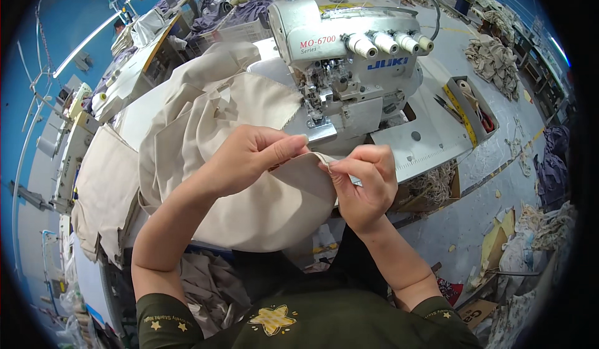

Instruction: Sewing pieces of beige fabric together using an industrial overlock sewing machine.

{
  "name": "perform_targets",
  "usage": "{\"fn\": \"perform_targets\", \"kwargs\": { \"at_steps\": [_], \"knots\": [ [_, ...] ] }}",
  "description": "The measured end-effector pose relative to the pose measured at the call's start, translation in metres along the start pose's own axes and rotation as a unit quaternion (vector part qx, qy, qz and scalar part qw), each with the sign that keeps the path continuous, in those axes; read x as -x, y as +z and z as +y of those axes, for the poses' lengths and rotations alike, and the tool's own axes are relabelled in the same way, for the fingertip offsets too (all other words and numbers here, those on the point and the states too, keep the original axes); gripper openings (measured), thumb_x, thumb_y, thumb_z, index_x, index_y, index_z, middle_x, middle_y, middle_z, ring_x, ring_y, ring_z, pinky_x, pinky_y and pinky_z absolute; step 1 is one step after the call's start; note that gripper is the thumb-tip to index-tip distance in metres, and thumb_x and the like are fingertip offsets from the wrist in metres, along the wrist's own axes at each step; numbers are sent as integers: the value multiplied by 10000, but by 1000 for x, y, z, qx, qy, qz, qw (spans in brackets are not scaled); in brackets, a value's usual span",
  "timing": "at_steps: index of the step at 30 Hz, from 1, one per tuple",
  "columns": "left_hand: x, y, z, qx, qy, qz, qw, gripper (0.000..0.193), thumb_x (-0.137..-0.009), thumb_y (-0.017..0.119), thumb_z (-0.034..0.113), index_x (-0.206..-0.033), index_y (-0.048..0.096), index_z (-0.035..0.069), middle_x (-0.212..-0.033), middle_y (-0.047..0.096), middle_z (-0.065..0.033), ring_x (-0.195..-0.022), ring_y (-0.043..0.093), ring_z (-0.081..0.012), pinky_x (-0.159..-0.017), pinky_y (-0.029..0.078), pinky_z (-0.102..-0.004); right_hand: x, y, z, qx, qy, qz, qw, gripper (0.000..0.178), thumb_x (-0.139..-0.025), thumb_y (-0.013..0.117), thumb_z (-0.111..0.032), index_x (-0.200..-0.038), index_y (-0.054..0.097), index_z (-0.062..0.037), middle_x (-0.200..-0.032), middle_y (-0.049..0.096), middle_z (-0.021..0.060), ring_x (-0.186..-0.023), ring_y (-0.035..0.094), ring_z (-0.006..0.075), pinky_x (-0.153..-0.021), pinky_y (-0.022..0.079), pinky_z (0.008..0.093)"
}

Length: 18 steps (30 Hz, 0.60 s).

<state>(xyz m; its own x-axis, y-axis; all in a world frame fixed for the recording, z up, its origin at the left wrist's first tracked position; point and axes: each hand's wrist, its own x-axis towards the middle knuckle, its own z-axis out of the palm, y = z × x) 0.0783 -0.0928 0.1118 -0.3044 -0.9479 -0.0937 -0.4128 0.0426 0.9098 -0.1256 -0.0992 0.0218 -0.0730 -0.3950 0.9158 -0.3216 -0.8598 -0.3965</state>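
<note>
Beige fabric (268, 208) spreads over the left of the sewing table and hangs over its front edge toward my lap. My left hand (254, 152) pinches the fabric's upper edge between thumb and fingers. Just to the right, my right hand (367, 183) grips the same edge, its fingertips closed on a folded bit. Between the two hands the edge is drawn up in a short span. Right behind them stands a white overlock sewing machine (349, 55), its presser foot (321, 127) a little above my hands. The fabric's far part lies beside the machine's needle area.
A tray (477, 108) with scissors and a yellow tape sits on the table's right. Thread scraps (433, 186) fill a box below the table edge. More beige pieces (103, 190) are stacked at left. Crumpled cloth (491, 65) lies at the far right.
</note>
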Motion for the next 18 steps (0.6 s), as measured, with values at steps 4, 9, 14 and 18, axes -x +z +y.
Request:
{"fn": "perform_targets", "kwargs": {
  "at_steps": [4,9,14,18],
  "knots": [
    [0,4,5,6,-17,-51,999,240,-939,712,216,-1051,759,9,-852,713,19,-794,586,-20,-704,488,-218,1,-4,-1,7,-55,-18,998,228,-696,830,-38,-869,703,-115,-868,635,6,-717,570,191,-609,451,293],
    [2,4,0,-13,-2,-61,998,237,-932,706,200,-1053,760,4,-849,717,16,-782,595,-28,-706,498,-228,6,-6,0,-4,-54,-32,998,232,-713,827,-45,-895,705,-122,-888,648,2,-727,577,191,-616,451,296],
    [9,6,5,-130,61,-53,988,212,-902,705,158,-1057,752,22,-775,716,-40,-696,602,-46,-646,491,-234,11,-10,-5,1,-37,-56,998,230,-732,832,-56,-905,700,-131,-892,660,13,-752,590,200,-646,455,311],
    [16,19,-17,-138,131,29,981,187,-912,676,159,-1015,728,12,-724,686,-68,-645,613,-103,-622,493,-271,16,-9,-10,-4,-31,-82,996,232,-731,812,-10,-891,688,-121,-899,669,32,-758,598,229,-657,471,329]
  ]
}}
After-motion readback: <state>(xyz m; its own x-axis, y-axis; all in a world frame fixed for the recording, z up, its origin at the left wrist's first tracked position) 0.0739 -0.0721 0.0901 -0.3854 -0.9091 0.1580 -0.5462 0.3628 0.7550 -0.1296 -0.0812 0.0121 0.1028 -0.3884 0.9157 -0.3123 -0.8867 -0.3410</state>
